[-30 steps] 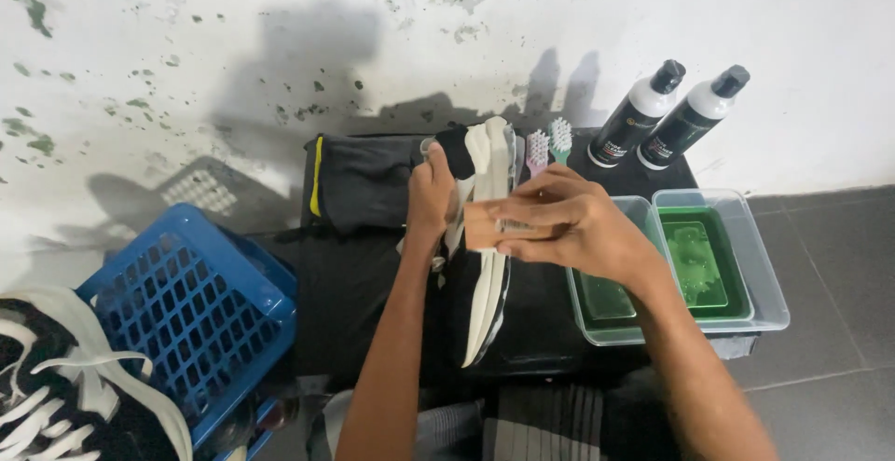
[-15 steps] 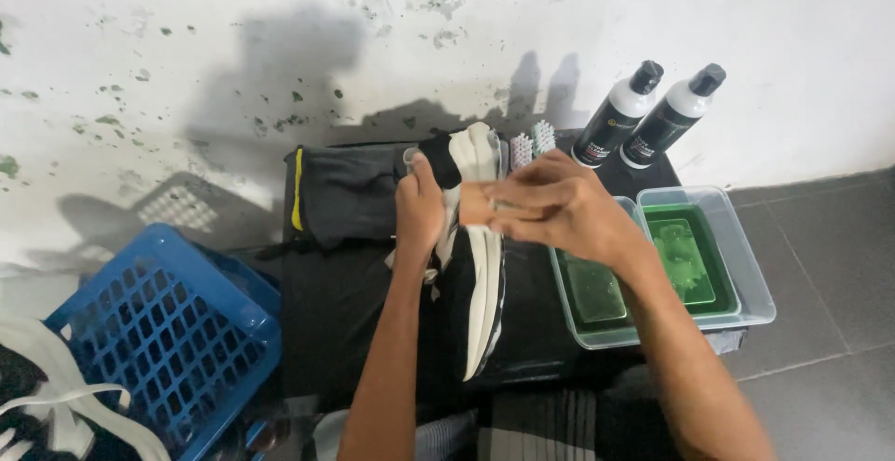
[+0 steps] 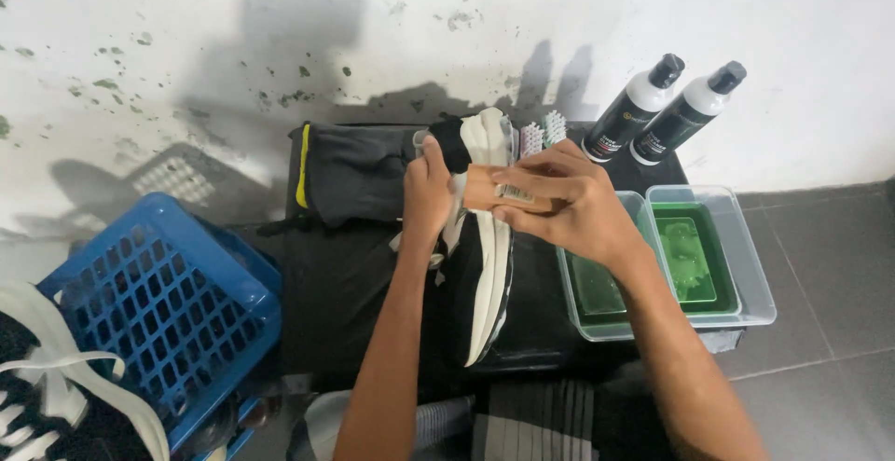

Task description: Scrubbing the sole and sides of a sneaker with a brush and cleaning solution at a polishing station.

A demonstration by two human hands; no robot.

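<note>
A black sneaker with a thick white sole (image 3: 487, 265) lies on its side on a black-covered table (image 3: 345, 293). My left hand (image 3: 427, 191) grips the sneaker's upper near the heel end. My right hand (image 3: 569, 205) holds a wooden-backed brush (image 3: 494, 192) pressed against the shoe's side, just right of my left hand. The brush's bristles are hidden against the shoe.
Two clear tubs of green liquid (image 3: 685, 256) sit right of the shoe. Two black-and-white bottles (image 3: 664, 111) lean on the wall behind them. Small brushes (image 3: 543, 132) stand at the back. A folded dark cloth (image 3: 350, 172) lies at left. A blue crate (image 3: 154, 307) and another laced shoe (image 3: 47, 396) are at lower left.
The view has shifted a little, with the crate and laced shoe sliding in frame. My right hand with the brush has moved slightly along the shoe; my left hand keeps its grip.
</note>
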